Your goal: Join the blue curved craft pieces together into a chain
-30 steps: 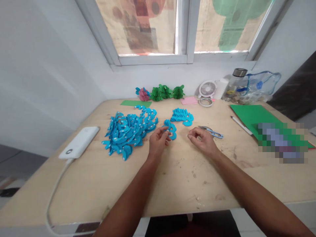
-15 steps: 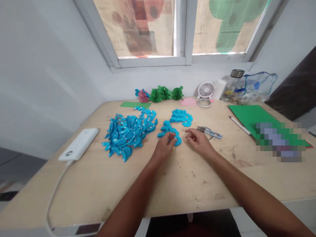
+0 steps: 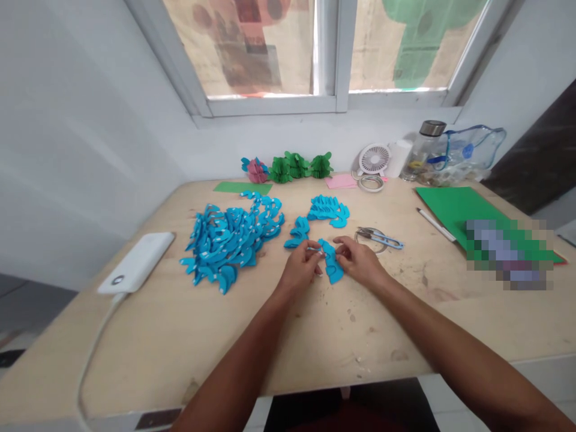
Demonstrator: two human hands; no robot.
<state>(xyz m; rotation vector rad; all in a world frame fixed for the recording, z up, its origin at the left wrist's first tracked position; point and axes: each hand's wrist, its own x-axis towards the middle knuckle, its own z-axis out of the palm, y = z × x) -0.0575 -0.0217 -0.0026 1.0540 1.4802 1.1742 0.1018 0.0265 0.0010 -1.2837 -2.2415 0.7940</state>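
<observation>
Between my two hands is a blue scalloped paper cutout (image 3: 333,267), a few curved layers long, tilted just above or against the table. My left hand (image 3: 302,265) has its fingers curled at the cutout's left edge, thumb and fingertips pinched near it. From the other side, my right hand (image 3: 360,261) pinches the cutout's right edge. Beyond my left hand lies a small cluster of blue paper pieces (image 3: 297,231). Farther back sits a row of folded blue pieces (image 3: 327,210). A large heap of blue paper pieces with white patches (image 3: 229,237) spreads to the left.
Thread snips (image 3: 382,237) lie on a ring right of my right hand. A white power bank (image 3: 137,261) with a cable is at left. Green paper ornaments (image 3: 297,166), a small fan (image 3: 374,159) and a bottle (image 3: 423,153) line the wall. Green sheets (image 3: 454,207) lie at right.
A blue cutout has come away from the small cluster and is now between my hands, slightly nearer me. My right hand has moved left to meet it.
</observation>
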